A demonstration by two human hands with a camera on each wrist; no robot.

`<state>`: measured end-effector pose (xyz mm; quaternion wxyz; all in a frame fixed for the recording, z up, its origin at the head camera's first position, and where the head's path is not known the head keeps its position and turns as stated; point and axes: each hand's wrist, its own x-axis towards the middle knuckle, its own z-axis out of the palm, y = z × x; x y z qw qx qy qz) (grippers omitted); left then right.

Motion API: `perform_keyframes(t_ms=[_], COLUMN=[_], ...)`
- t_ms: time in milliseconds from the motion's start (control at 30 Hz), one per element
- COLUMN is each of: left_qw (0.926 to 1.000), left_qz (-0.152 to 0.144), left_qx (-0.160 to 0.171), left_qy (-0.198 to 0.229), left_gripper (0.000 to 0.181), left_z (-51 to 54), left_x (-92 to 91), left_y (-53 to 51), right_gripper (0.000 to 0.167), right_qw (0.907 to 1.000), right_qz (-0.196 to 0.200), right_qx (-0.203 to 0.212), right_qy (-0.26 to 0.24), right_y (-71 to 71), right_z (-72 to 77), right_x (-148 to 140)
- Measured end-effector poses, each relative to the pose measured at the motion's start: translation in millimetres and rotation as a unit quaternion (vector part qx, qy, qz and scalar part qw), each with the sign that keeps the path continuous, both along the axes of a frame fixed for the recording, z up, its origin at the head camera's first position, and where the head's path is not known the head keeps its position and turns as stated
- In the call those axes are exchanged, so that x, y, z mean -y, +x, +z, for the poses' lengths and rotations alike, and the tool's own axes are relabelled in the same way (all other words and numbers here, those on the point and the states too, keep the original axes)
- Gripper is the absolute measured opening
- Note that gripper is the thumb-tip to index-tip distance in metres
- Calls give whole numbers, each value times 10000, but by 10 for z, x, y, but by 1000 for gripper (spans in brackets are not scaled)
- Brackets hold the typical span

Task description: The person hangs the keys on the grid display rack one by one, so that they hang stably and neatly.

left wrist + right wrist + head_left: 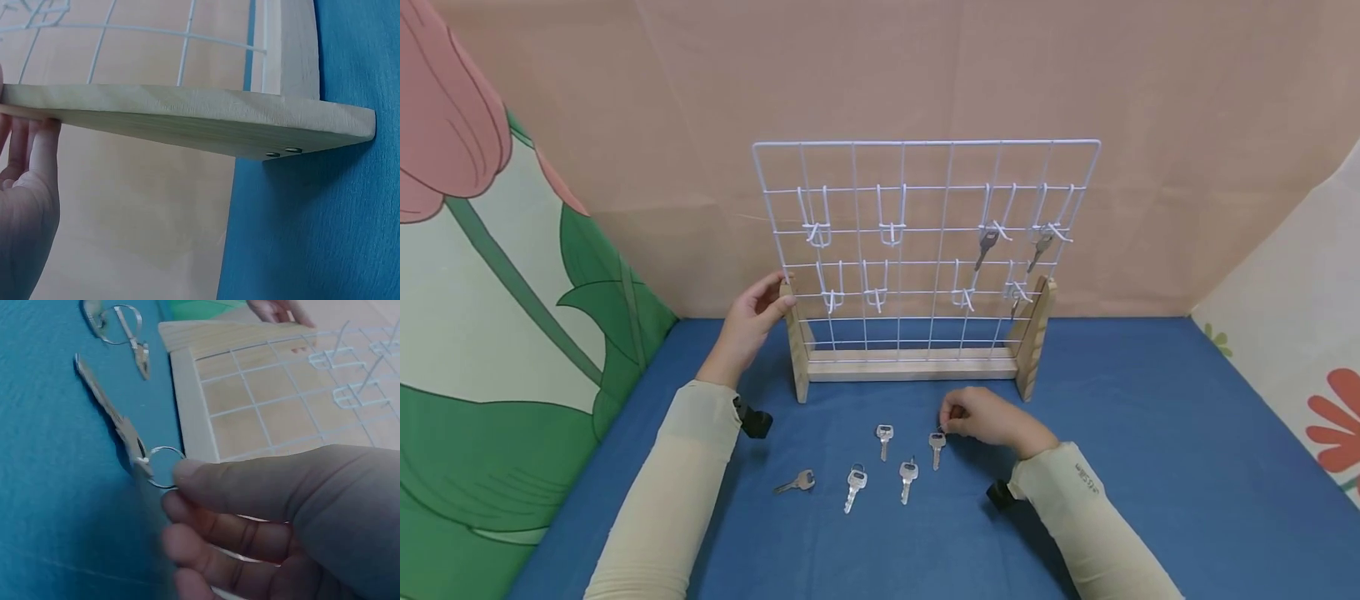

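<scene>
My left hand (751,325) grips the top of the left wooden side piece (187,125) of a white wire grid rack (927,142), thumb in front and fingers behind. In front of the rack, my right hand (992,419) pinches the thin metal ring (165,450) of a silver key (119,419) between thumb and index finger. That key hangs just above or against the blue cloth; the head view cannot tell which. Nearby on the cloth lie several more keys, among them one key (908,481) close by and another key (799,481) farther left.
White double-row hooks (891,232) stick out from the grid. Two keys hang in the upper right, one a dark key (988,242); a third is partly hidden lower right. The wooden base bar (910,371) stands on blue cloth (1150,417), with a tan backdrop (1150,125) behind.
</scene>
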<state>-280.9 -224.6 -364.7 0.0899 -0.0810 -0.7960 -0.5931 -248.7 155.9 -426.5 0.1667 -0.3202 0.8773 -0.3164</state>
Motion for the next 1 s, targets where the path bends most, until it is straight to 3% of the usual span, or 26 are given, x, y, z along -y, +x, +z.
perform_keyframes(t_ms=[200,300,400,500,667,833,1000], left_qw=[10000,10000,10000,10000,9999,9999,9999], left_qz=[25,40,32,15,-54,-82,-40], left_qx=[-11,33,47,44,7,-45,-105], left_qy=[46,46,52,82,113,101,60], left_gripper=[61,62,62,62,61,60,58], left_z=[-2,0,2,0,3,0,-22], left_x=[-6,-11,-17,-23,-19,-21,-21], left_y=[14,21,20,15,0,-10,-21], right_gripper=[10,8,5,5,12,19,24], right_qw=[9985,9947,9852,9698,9320,8758,8238], right_qz=[-270,-484,-859,-1303,-1924,-2229,-2186], right_qx=[-416,-708,-1023,-1275,-1090,-593,131], right_qy=[-227,-575,-1075,-1620,-2873,-4241,-5228], right_y=[4,29,58,83,108,106,121], right_z=[95,156,217,268,335,379,403], right_x=[-31,-24,-2,14,15,15,51])
